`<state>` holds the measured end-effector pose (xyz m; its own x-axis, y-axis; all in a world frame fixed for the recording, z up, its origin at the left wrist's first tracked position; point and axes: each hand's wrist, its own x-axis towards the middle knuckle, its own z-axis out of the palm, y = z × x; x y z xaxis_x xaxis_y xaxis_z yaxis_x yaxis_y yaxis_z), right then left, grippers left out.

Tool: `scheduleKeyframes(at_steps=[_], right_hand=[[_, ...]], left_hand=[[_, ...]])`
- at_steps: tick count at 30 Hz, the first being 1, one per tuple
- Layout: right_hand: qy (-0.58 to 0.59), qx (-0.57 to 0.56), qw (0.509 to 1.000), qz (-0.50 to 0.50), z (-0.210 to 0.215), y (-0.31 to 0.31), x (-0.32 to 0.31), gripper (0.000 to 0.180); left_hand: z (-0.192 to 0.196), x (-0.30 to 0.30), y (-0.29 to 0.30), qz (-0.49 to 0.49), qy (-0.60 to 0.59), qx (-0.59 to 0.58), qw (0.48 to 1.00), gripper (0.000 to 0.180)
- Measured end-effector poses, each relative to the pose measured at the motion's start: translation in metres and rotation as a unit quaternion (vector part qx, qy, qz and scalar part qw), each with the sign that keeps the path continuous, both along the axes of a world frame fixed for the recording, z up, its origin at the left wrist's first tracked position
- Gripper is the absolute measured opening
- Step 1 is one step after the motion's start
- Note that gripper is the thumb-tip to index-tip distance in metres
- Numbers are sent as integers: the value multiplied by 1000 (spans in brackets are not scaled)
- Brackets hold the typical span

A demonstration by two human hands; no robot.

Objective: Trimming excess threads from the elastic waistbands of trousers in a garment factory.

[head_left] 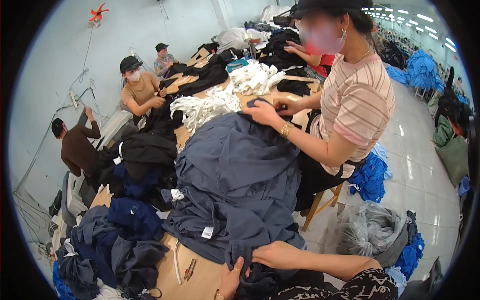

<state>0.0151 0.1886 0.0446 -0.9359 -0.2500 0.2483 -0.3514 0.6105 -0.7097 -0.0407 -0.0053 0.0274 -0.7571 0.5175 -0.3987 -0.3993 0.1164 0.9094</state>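
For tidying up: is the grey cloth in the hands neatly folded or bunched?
Bunched: the grey cloth shows loose, uneven creases where the left hand and right hand hold it.

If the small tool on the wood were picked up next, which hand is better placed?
Probably the left hand: it is nearer the small tool, with the right hand farther across. Both hold grey cloth, so the left may need to release first.

Tbl [202, 280] w/ grey garments [235, 160], wht strips [205, 107]
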Motion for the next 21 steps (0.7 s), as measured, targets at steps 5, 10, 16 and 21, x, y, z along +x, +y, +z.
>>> scheduleKeyframes(at_steps=[5,10,16,21], right_hand=[[-4,82,990,112,11,11,7,18],[44,73,985,153,-7,6,22,17],[-20,38,996,75,-28,20,43,16],[-29,77,993,83,-38,13,63,16]], left_hand=[[-1,8,4,-44,72,-61,995,25],[-16,27,8,-321,242,-167,900,23],[-11,53,24,-294,256,-178,904,24],[-33,65,27,-364,429,-214,799,24]])
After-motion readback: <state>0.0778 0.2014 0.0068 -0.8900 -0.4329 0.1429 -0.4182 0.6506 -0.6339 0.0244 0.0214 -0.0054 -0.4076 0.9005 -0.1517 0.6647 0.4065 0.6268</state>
